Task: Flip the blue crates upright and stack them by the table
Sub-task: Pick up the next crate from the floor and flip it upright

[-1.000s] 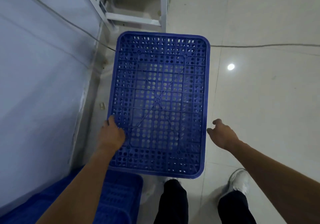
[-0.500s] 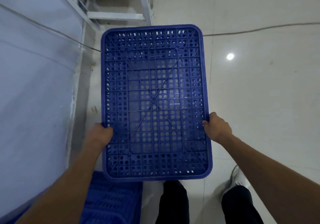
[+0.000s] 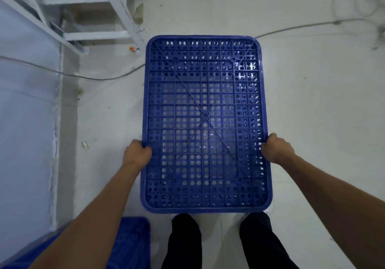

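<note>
A blue perforated crate [image 3: 205, 102] faces me with its ribbed underside up, held level over the pale floor in front of my legs. My left hand [image 3: 136, 153] grips its left long edge, fingers curled over the rim. On the opposite long edge my right hand [image 3: 276, 147] is closed the same way. Another blue crate [image 3: 131, 241] lies low at the bottom left, partly hidden behind my left forearm. The table [image 3: 25, 112] with its light top runs along the left side.
White metal frame legs and crossbars [image 3: 125, 14] stand at the upper left. A grey cable [image 3: 93, 78] crosses the floor behind the crate and continues right. More loose cables [image 3: 375, 8] lie at the far right. My dark trouser legs [image 3: 183, 241] are just below the crate.
My right hand came in and closed on the crate's right edge, and my left hand shifted from the underside to the left edge. The crate now sits further right, away from the table.
</note>
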`<state>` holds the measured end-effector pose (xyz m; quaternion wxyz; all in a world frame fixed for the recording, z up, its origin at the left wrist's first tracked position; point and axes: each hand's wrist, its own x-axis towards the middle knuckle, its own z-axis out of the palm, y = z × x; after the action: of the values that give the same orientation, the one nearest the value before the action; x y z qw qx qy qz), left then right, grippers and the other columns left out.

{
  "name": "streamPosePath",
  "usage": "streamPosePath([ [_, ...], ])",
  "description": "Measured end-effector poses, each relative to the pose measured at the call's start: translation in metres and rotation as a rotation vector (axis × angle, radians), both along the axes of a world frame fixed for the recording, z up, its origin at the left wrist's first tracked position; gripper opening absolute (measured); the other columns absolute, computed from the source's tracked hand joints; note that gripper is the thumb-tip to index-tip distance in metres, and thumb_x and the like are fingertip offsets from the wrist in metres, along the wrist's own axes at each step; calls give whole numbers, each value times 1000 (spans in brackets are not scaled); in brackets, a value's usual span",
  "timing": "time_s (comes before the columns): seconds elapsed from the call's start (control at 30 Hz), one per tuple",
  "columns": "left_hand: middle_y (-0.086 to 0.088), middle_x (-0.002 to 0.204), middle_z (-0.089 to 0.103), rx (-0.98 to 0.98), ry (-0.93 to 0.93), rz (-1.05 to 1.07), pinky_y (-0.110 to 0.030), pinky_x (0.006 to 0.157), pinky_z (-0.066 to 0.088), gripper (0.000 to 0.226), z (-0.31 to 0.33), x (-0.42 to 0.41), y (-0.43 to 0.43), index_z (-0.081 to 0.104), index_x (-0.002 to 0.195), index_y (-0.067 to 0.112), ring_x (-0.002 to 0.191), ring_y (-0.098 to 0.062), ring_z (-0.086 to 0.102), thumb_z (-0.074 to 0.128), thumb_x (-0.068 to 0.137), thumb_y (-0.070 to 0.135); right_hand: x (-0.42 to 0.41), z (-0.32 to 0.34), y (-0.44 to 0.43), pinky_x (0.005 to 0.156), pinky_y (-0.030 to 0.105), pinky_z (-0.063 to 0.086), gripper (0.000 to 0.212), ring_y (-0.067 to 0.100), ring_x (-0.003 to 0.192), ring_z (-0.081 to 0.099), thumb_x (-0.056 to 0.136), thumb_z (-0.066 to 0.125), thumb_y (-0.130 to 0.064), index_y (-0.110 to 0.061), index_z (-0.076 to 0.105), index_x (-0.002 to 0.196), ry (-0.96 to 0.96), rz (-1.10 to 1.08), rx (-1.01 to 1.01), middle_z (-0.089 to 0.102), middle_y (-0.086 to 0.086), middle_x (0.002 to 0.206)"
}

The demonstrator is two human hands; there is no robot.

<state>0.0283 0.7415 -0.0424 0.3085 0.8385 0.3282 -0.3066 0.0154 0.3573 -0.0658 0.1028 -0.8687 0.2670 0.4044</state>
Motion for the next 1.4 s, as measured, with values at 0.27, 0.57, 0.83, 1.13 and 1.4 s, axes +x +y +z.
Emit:
streamPosePath([
  [0.27, -16, 100, 69, -116, 115, 20, -43, 84, 56, 25, 3, -4, -72, 64, 102, 2, 92, -32, 67, 57, 90, 23, -5, 9, -76, 88, 39, 44, 40, 37, 111, 56, 98, 44, -29, -3, 44, 128, -38, -119, 25, 56, 19, 126],
  [0.57, -4, 99, 60, -83, 72, -22, -32, 80, 50, 19, 8, -10, -126, 52, 81, 20, 83, -21, 59, 62, 90, 33, -24, 7, -117, 88, 40, 45, 39, 37, 109, 58, 99, 44, -30, -2, 46, 126, -93, -151, 75, 58, 20, 124],
  [0.83, -4, 132, 57, -135, 71, -30, -38, 99, 48, 56, 7, -2, -140, 49, 134, 21, 109, -24, 59, 64, 85, 41, -28, 14, -129, 67, 32, 40, 27, 27, 74, 57, 96, 46, -27, -2, 55, 100, -256, -138, 108, 60, 9, 90],
  [1.13, -6, 131, 62, -296, 147, 170, -47, 99, 51, 100, -44, -11, -113, 44, 143, 15, 110, -25, 64, 69, 59, 63, -38, 48, -136, 56, 29, 40, 25, 21, 68, 63, 95, 53, -35, -11, 58, 89, -388, -120, 135, 65, 3, 81],
  [1.4, -3, 147, 50, -274, 8, -12, -42, 107, 43, 50, 27, -30, -136, 44, 144, 19, 126, -22, 54, 58, 97, 31, -45, 95, -82, 68, 33, 47, 23, 19, 76, 61, 91, 61, -41, -19, 54, 94, -486, -153, 182, 63, -5, 84],
])
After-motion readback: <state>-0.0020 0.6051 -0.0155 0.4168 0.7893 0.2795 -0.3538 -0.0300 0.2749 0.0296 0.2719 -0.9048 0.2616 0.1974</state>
